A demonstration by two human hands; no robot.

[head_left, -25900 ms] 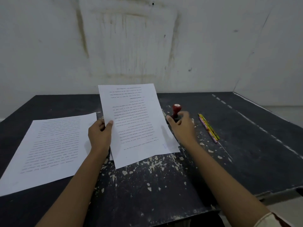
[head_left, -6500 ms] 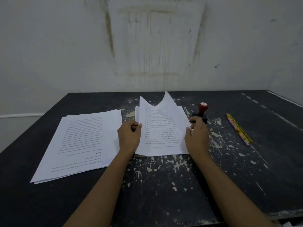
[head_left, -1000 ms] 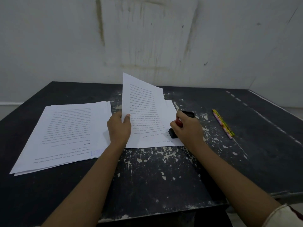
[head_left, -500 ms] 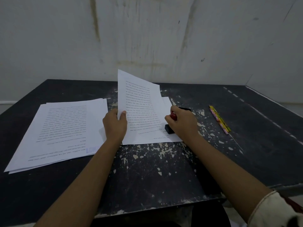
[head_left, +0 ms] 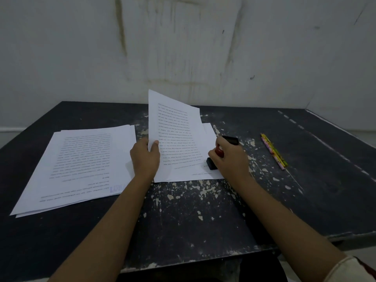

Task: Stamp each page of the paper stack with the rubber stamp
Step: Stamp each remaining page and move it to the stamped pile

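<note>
Paper stack (head_left: 208,130) lies mid-worktop, a little back from the near edge. Notes run left to right.

- Left half of the worktop (head_left: 183,220): a second pile of sheets (head_left: 81,163), loosely squared and lying flat. A blue stamp mark (head_left: 117,188) shows at the near right corner of its top page. I take this as the finished lot.
- Left hand (head_left: 145,157): thumb and fingers pinch the left edge of the top sheet (head_left: 173,123) and hold that side up off the stack. The sheet's near right part looks to lie flat.
- Rubber stamp (head_left: 211,165): black base down on the paper at the near right corner of the stack, red knob above. It appears tilted toward the person, though the hand covers much of it.
- Right hand (head_left: 232,161): fingers curled round the red knob, bearing down as far as I can judge.
- Just behind that hand, toward the far edge: a flat black block (head_left: 231,140), probably the ink pad.
- Right half of the worktop, well apart from the papers: a few coloured pencils (head_left: 273,151) lying together, not in use.

Step in hand, as I read it: the impression is being made on the current page, with the left hand ready to take that page away.

The next move calls for lifting the stamp straight up so the mark does not drag. The pinched sheet then goes across to the left pile without rubbing the wet corner. The stamp likely needs the pad before the following page. How many pages remain I cannot tell.
</note>
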